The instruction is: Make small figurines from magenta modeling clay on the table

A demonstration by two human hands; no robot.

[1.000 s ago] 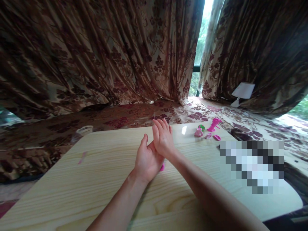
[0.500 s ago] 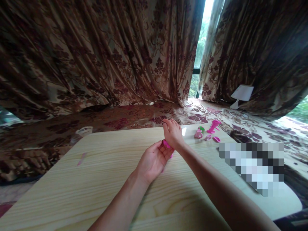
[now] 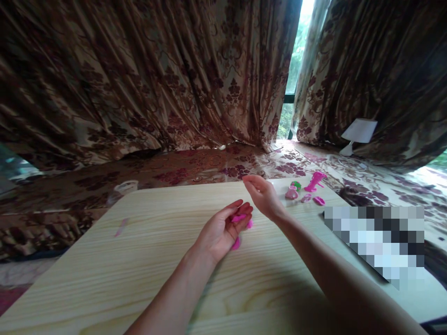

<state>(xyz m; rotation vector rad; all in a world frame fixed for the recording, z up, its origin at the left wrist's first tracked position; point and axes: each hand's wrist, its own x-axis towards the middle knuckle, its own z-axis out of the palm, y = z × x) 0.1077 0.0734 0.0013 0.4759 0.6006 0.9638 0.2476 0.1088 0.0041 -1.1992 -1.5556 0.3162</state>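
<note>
My left hand (image 3: pixel 220 232) is turned palm up over the middle of the table, its fingers curled round a bright pink plastic toy piece (image 3: pixel 239 217). More pink plastic (image 3: pixel 236 243) shows below the hand; whether it belongs to the same piece I cannot tell. Up and to the right, apart from the left hand, is my right hand (image 3: pixel 262 194). Its fingers are bent and pressed together, and whatever they may hold is hidden.
Toward the table's (image 3: pixel 167 214) far right corner stand a pink toy stand (image 3: pixel 316 181), a pink-and-clear piece (image 3: pixel 292 192), a green piece (image 3: pixel 296 185) and small pink pieces (image 3: pixel 319 201). A pink strip (image 3: pixel 122 227) lies left. Beyond are a clear container (image 3: pixel 125 187) and white lamp (image 3: pixel 359 130).
My right hand has come away from the left hand, moving up and right. The pink piece in my left hand now shows more fully. The view has shifted slightly.
</note>
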